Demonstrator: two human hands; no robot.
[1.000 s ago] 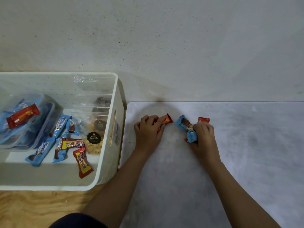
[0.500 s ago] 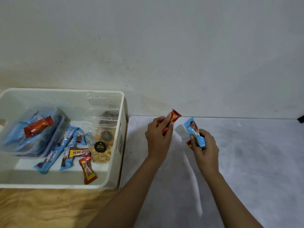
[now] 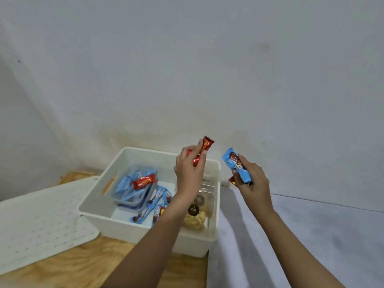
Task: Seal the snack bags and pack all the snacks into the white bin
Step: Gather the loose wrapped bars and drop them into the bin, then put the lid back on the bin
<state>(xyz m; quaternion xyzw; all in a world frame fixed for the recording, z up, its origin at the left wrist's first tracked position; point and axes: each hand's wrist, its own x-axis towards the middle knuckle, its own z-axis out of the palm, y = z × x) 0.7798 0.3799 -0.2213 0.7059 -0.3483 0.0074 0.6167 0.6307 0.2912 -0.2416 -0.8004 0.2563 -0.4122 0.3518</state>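
Note:
My left hand (image 3: 190, 169) grips a red snack bar (image 3: 202, 149) and is raised over the white bin (image 3: 116, 163), above its right half. My right hand (image 3: 252, 181) holds a blue snack packet (image 3: 236, 164) just right of the bin, with a bit of a red wrapper (image 3: 232, 180) showing under the fingers. Inside the bin lie a clear container of blue packets with a red bar (image 3: 144, 181) on top, several loose blue packets (image 3: 153, 204), and a clear bag of biscuits (image 3: 195, 215).
The bin stands on a wooden table (image 3: 72, 267) against a white wall. A white perforated mat (image 3: 37, 221) lies to its left. A grey-white cloth (image 3: 311, 235) covers the table on the right.
Both hands lifted their snacks off the cloth and moved up and left, the left one over the bin. The camera view swung left, and the perforated mat came into view.

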